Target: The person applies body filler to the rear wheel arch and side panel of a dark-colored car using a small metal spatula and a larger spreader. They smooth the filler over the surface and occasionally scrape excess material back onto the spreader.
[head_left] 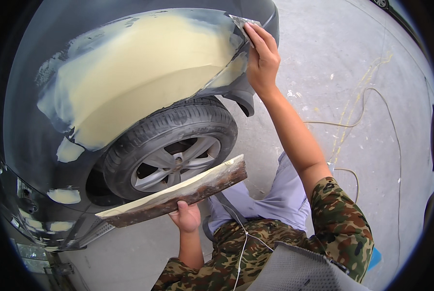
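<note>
A dark car fender [27, 102] curves over the wheel, with a broad smear of pale yellow body filler [144, 63] spread across it. My right hand [264, 58] is closed on a thin metal putty spreader [243, 26], whose blade lies at the fender's upper right, by the edge of the filler. Low in front of the wheel, my left hand [185, 216] grips a long, stained mixing board [178, 194] from beneath, thumb over its near edge. Pale filler lines the board's far edge. Most of the left fingers are hidden under the board.
The car's tyre [217, 119] and silver alloy wheel [177, 164] stand just beyond the board. Smaller filler patches [64, 196] mark the bodywork at left. A hose [372, 89] winds over the grey floor [323, 63] on the right. A white cord [241, 247] hangs at my chest.
</note>
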The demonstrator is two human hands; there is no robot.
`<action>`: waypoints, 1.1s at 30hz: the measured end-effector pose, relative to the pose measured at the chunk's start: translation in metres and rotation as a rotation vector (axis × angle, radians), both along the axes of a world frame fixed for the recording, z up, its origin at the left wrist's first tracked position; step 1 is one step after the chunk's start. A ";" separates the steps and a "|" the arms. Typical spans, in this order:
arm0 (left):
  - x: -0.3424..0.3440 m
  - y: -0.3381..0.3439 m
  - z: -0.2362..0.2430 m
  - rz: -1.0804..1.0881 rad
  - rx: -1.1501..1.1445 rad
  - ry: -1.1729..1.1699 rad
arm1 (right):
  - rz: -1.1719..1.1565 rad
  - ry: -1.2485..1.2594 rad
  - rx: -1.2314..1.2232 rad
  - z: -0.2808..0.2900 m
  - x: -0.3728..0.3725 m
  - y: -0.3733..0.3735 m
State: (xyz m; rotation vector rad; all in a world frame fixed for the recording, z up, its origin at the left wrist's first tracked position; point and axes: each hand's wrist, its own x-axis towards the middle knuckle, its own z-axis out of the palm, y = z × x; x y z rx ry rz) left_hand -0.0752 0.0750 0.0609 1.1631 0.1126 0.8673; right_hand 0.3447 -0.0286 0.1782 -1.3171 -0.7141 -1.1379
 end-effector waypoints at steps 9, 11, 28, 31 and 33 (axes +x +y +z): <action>-0.008 0.004 -0.020 0.122 0.030 0.033 | -0.059 -0.102 -0.141 -0.027 -0.031 0.033; -0.008 0.006 -0.020 0.134 0.048 0.065 | -0.065 -0.112 -0.177 -0.037 -0.039 0.031; 0.003 0.002 -0.019 0.099 0.043 0.052 | -0.118 -0.237 -0.388 -0.069 -0.014 -0.032; 0.009 0.003 -0.017 0.054 0.047 0.044 | 0.266 -0.007 -0.351 -0.060 -0.042 -0.061; 0.012 0.003 -0.013 0.023 0.029 0.039 | 0.692 0.193 -0.371 -0.054 -0.075 -0.086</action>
